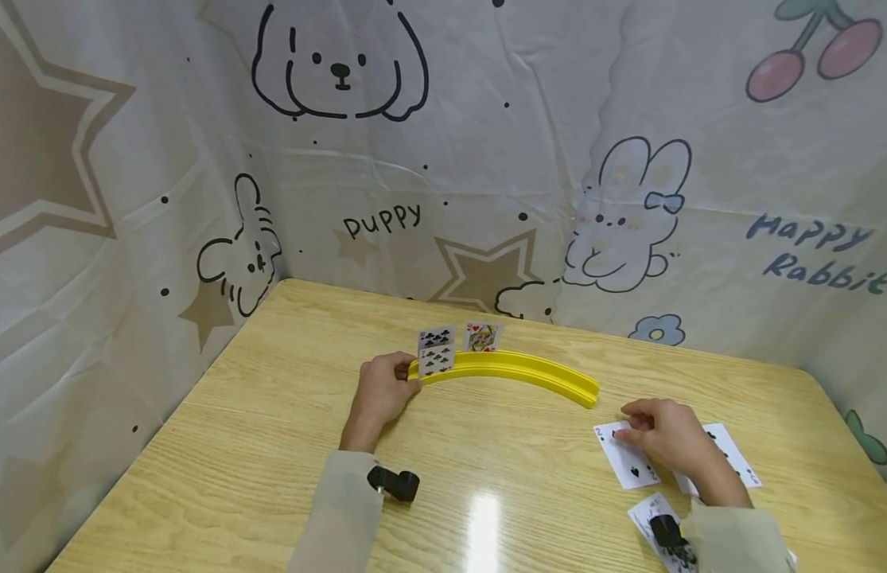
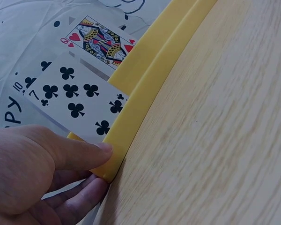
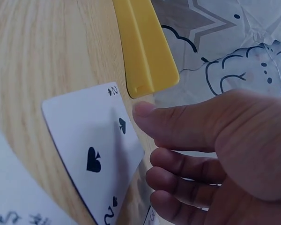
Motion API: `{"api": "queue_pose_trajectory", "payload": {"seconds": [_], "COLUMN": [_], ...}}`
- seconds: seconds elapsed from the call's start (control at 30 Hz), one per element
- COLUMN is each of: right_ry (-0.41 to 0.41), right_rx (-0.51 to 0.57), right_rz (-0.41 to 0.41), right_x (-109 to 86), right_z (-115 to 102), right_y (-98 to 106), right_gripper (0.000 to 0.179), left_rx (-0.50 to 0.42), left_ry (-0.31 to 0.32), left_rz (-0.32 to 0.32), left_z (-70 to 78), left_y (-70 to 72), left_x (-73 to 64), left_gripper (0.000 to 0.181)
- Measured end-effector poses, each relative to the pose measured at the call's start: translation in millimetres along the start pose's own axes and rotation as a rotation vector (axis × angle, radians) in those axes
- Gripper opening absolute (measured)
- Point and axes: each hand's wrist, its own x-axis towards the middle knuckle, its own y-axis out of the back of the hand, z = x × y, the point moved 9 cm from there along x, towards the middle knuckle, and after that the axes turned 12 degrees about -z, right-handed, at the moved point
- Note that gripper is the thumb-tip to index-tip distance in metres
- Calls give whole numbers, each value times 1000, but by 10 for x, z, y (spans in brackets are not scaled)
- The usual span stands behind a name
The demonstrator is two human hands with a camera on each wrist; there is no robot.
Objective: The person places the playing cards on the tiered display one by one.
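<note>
My left hand [image 1: 382, 394] pinches the left end of a curved yellow card holder [image 1: 525, 370], thumb on its front wall. Upright in the groove beside that hand stands the seven of clubs [image 2: 70, 96], with a ten of clubs [image 1: 437, 335] behind it. To their right the queen of hearts [image 2: 103, 44] stands in the holder too. Over on the right, my right hand [image 1: 668, 436] hovers at the two of spades [image 3: 84, 140], which lies face up. Its thumb and loosely bent fingers are apart, with no card visibly between them.
Partly under the right forearm lies another face-up card [image 1: 733, 458]. Nearer the front is a card with dark drawing [image 1: 651, 517], partly covered by the right wrist camera. A printed cloth [image 1: 486, 159] hangs behind the wooden table [image 1: 271, 446].
</note>
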Motion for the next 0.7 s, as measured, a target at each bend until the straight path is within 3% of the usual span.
{"api": "queue_pose_trajectory", "payload": {"seconds": [0.33, 0.7], "right_ry": [-53, -9], "right_rx": [-29, -60], "right_rz": [-42, -22], "right_x": [18, 34], "right_z": [94, 79], "right_y": [-61, -94], "right_gripper": [43, 32], "left_rx": [-14, -15], "left_ry": [6, 17], "left_rz": [-5, -2], "left_z": [-4, -4], "left_y": [-15, -10], "left_x": [7, -6], "left_gripper": [38, 38]}}
